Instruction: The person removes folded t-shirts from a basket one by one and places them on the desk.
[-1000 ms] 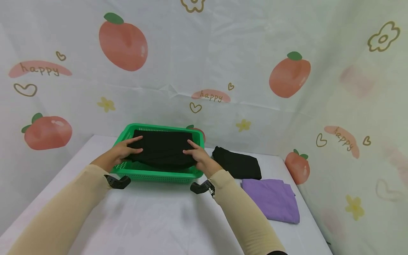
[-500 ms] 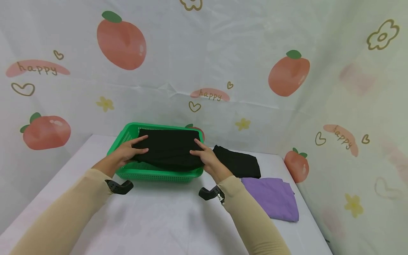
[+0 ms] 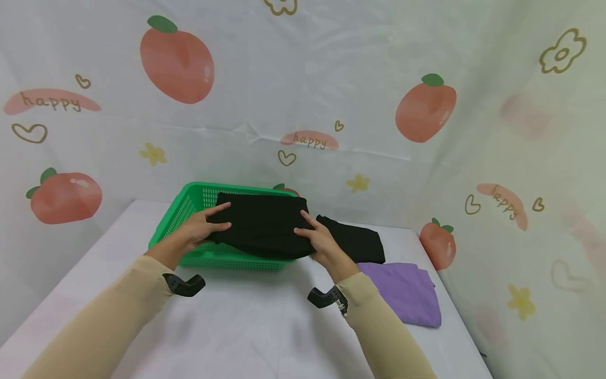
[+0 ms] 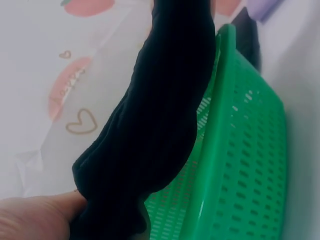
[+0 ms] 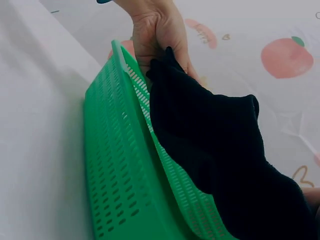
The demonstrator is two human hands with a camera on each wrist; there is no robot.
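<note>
Both hands hold a folded black cloth (image 3: 262,223), one at each end, above a green plastic basket (image 3: 232,261). My left hand (image 3: 201,229) grips the cloth's left end, thumb and finger lying over its face. At the right end my right hand (image 3: 322,239) pinches it the same way; the fingers behind the cloth are hidden. In the left wrist view the black cloth (image 4: 155,100) hangs thick and sagging beside the basket's wall (image 4: 245,145). From the right wrist, the cloth (image 5: 220,145) shows raised over the basket's rim (image 5: 150,145).
Right of the basket lies another folded black cloth (image 3: 360,242), partly behind my right hand. In front of it is a folded purple cloth (image 3: 407,295) near the table's right edge. A white table (image 3: 246,326) meets a fruit-printed curtain (image 3: 255,95) at the back.
Both hands have carried the black cloth to the right, so its right end now reaches past the basket's right side. More of the basket's left inside shows. The other cloths have stayed put.
</note>
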